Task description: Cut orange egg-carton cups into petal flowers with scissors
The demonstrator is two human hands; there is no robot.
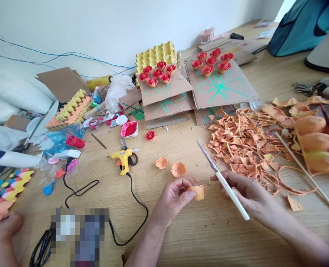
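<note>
One orange petal cup on my feed, lower center.
I see tabletop running to the bottom edge; scrap heap blocks right side, corded yellow glue gun sits left of center. Left hand pinches the cup, fingertips nearly together; right hand curls closed round a white-handled cutting tool. Count: two loose cups, fifteen red flowers.

no legible text, glue-gun label blurred
</note>
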